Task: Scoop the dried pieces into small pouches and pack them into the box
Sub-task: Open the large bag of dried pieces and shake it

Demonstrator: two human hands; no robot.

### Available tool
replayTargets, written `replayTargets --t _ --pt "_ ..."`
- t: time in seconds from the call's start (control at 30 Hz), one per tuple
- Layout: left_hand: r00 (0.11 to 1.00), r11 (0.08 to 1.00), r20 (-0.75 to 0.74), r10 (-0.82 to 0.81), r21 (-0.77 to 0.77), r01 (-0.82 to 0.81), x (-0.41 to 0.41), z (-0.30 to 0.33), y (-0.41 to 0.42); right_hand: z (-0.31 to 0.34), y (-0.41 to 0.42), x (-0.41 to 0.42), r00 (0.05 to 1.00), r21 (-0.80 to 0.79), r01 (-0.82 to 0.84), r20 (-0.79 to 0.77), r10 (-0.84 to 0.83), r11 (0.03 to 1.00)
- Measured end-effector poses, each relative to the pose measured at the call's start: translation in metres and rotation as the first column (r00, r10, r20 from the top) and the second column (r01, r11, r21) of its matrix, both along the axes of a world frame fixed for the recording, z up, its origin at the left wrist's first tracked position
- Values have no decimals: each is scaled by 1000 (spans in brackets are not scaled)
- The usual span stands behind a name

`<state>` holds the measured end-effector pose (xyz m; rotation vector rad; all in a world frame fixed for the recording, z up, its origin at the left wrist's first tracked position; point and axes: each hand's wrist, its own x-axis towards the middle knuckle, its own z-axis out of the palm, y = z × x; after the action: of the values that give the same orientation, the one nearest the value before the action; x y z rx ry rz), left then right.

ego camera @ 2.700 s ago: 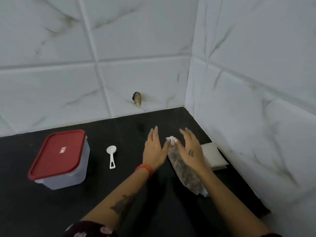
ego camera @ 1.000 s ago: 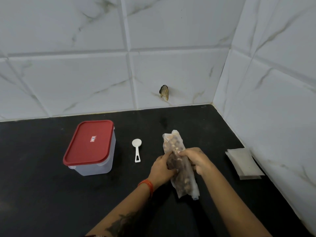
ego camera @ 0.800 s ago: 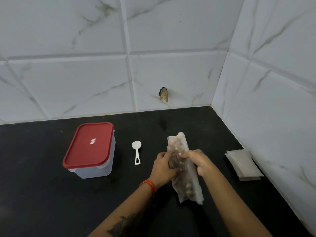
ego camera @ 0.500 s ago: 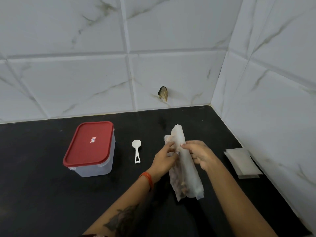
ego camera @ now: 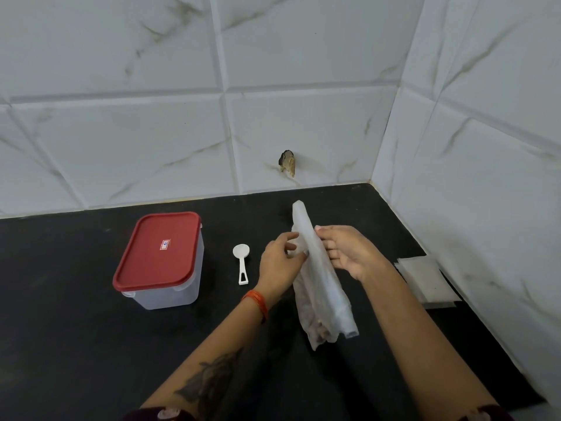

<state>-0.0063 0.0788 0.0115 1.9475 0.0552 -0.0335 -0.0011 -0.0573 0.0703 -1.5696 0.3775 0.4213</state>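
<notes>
A long translucent plastic bag (ego camera: 321, 287) of brown dried pieces stands tilted on the black counter (ego camera: 76, 344); its contents show dimly near the bottom. My left hand (ego camera: 280, 262) pinches the bag's left side near the top, and my right hand (ego camera: 349, 253) grips the right side, fingers against the plastic. A small white scoop (ego camera: 242, 262) lies left of my hands. Further left stands a clear plastic box with a red lid (ego camera: 159, 256), shut. A stack of flat pale pouches (ego camera: 425, 278) lies at the right, by the wall.
White marble-look tiled walls meet in a corner behind and to the right. A small dark chipped hole (ego camera: 287, 163) marks the back wall just above the counter. The pouches lie close against the right wall.
The bag was lifted from lying on the counter near the pouches to standing tilted between my hands. Its top part has been unrolled and now stands taller; my fingers moved up to it.
</notes>
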Motion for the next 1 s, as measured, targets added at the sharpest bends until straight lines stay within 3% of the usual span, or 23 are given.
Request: replayTargets --t 0.13,0.33,0.53,0.67,1.0 --pt "997 974 -59 38 -221 -51 -2 19 -2 6 5 -1 998 18 55 40 -56 998" --pt "995 984 -89 -50 -177 34 -4 33 -2 16 11 -4 996 8 59 63 -59 998" --pt "999 996 -3 -39 -76 39 -4 43 2 25 13 -5 989 75 84 117 -93 994" --pt "1000 986 -20 0 -166 -3 -2 52 4 27 15 -6 986 96 103 122 -115 990" --pt "1000 977 6 -30 -213 31 -4 63 11 40 19 -5 986 163 51 147 -75 985"
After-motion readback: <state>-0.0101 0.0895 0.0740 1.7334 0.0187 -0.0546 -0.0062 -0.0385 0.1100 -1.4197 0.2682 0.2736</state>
